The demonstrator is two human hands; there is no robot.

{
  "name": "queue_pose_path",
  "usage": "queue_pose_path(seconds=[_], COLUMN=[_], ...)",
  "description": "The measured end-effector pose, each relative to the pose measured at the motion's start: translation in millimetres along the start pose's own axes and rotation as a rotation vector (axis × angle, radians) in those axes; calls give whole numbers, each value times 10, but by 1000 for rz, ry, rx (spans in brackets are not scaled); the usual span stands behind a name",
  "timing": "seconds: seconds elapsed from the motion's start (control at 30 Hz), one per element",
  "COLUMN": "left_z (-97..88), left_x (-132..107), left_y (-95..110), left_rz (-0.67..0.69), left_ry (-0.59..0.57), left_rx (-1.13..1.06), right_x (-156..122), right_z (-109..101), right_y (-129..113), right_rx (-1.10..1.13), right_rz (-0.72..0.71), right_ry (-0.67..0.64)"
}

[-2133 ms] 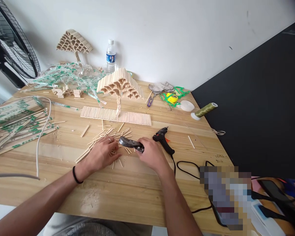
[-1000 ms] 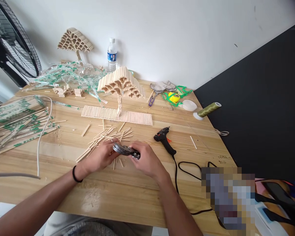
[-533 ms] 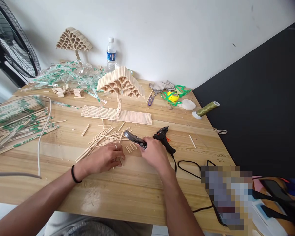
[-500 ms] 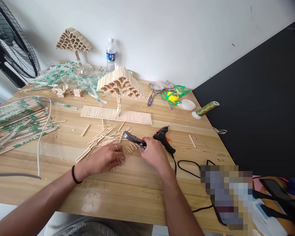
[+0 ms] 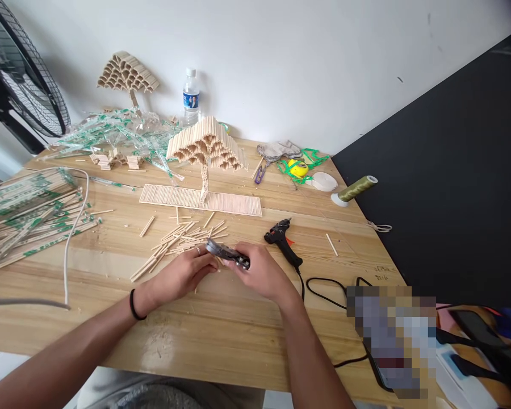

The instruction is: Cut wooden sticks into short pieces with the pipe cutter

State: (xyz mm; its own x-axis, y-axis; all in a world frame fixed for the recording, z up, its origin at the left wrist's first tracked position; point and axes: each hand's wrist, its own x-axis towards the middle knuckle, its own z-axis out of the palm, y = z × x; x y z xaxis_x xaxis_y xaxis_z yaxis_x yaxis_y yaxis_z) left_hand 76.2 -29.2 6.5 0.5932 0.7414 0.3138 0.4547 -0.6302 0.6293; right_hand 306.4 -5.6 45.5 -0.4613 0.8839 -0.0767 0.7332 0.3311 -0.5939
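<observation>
My right hand [image 5: 259, 270] is wrapped round a pair of metal pliers [image 5: 227, 254], their head pointing left. Close under that head, my left hand [image 5: 189, 274] has its fingers pinched together; what they hold is hidden. Loose thin wooden sticks [image 5: 170, 241] lie in a pile just beyond my left hand. Behind the pile stands a tree model of cut sticks [image 5: 206, 145], its trunk rising from a flat stick base [image 5: 238, 203]. A black hot glue gun [image 5: 284, 241] rests on the table to the right of my right hand.
Wrapped sticks [image 5: 29, 210] and a pale cable [image 5: 70, 244] occupy the left. At the back are a second stick tree [image 5: 128, 74], plastic wrappers [image 5: 111, 130] and a water bottle [image 5: 191, 99]. Farther right stand a yellow tape measure [image 5: 298, 168] and a green thread spool [image 5: 357, 189].
The pliers in my right hand have moved slightly left and down, up to my left fingers. My left hand has turned a little and met them.
</observation>
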Motion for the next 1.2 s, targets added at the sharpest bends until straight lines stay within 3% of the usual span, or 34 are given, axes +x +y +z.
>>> queue_pose_path(seconds=[0.1, 0.23, 0.43, 0.57, 0.9, 1.2], left_z=[-8, -38, -86, -41, 49, 56], left_x=[5, 16, 10, -9, -5, -15], left_y=[0, -2, -138, -182, -152, -177], left_rz=[-28, -61, -218, -255, -150, -108], left_ry=[51, 72, 105, 74, 63, 139], left_rx=[-10, 1, 177, 279, 308, 253], right_x=[-22, -18, 22, 37, 32, 52], right_z=[41, 87, 33, 26, 45, 41], right_y=[-76, -98, 39, 106, 141, 129], right_rx=[34, 6, -157, -237, -219, -46], right_rz=[-73, -50, 206, 314, 237, 217], right_ry=[-32, -24, 107, 118, 86, 267])
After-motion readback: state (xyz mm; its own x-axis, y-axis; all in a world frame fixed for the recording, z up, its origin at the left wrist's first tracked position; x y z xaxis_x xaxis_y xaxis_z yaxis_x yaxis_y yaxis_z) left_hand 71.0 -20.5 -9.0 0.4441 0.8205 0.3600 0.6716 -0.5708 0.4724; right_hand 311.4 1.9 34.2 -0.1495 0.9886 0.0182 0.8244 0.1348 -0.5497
